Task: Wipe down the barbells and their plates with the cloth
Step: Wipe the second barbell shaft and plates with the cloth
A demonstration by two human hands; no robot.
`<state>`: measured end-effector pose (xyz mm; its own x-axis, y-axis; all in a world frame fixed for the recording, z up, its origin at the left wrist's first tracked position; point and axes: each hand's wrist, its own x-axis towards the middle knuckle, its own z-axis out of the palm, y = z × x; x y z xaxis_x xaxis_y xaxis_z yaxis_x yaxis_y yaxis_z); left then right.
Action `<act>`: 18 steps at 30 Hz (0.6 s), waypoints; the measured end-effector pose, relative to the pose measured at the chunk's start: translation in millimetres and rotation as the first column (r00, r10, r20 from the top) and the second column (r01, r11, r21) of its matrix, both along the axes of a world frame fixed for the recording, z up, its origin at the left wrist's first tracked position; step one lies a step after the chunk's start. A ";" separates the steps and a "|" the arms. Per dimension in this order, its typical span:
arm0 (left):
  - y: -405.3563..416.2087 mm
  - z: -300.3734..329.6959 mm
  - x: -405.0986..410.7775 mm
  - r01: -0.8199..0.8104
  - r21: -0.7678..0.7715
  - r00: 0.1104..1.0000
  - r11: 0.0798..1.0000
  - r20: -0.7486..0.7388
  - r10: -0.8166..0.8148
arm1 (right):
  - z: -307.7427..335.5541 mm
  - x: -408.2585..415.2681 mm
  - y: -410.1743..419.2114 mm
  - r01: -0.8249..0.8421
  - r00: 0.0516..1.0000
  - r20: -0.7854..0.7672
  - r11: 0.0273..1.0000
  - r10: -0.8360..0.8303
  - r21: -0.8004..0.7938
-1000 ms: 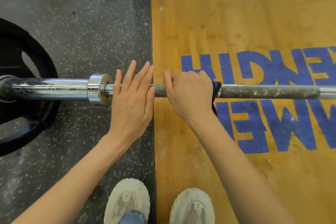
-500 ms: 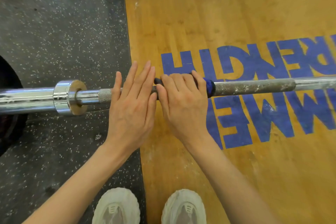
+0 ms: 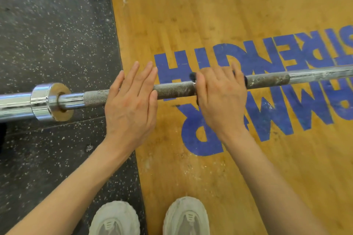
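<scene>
Flat left hand rests on knurled steel barbell shaft; right hand grips dark blue cloth around it, above wooden platform, speckled rubber floor, pale sneakers. Chrome collar left.

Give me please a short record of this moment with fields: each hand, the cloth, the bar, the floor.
left hand: flat, straight fingers resting on the barbell shaft
right hand: curled round the shaft with the cloth wrapped under it
cloth: dark blue, mostly hidden, edges showing beside the fingers
shaft: knurled, with white and rusty marks right of the right hand
collar: shiny chrome, left of the left hand
floor: speckled black rubber at left, wooden platform with blue letters at right
</scene>
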<state>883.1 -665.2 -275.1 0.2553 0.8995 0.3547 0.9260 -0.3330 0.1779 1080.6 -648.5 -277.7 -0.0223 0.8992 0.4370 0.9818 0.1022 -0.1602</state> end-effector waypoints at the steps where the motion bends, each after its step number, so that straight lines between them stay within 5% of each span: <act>1: 2.0 -0.3 0.8 0.000 0.001 1.000 1.000 0.008 0.000 | 0.7 -1.4 0.1 0.089 0.996 -0.022 0.996 -0.089 -0.014; 3: 6.4 -0.9 2.1 -0.005 0.009 1.000 1.000 0.021 0.004 | -0.2 -31.2 -0.2 0.177 0.981 -0.068 0.984 -0.179 -0.031; 8: 21.2 -1.7 -1.0 -0.034 0.019 0.999 0.999 0.038 0.033 | 1.0 -19.2 4.4 -0.131 0.986 -0.103 0.991 0.128 -0.021; 13: 38.5 -2.2 3.2 -0.057 0.022 0.996 0.998 0.074 0.055 | -1.5 -37.9 13.8 0.134 0.968 -0.210 0.990 -0.139 -0.035; 18: 54.8 -2.7 1.6 -0.069 0.055 0.993 0.996 0.097 0.063 | -6.7 -30.3 17.1 -0.093 0.984 -0.155 0.996 0.090 -0.011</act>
<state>884.7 -610.4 -277.8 0.1587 0.8905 0.4264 0.9260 -0.2841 0.2485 1050.3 -631.3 -284.4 -0.0391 0.9044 0.4249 0.9319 0.1865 -0.3112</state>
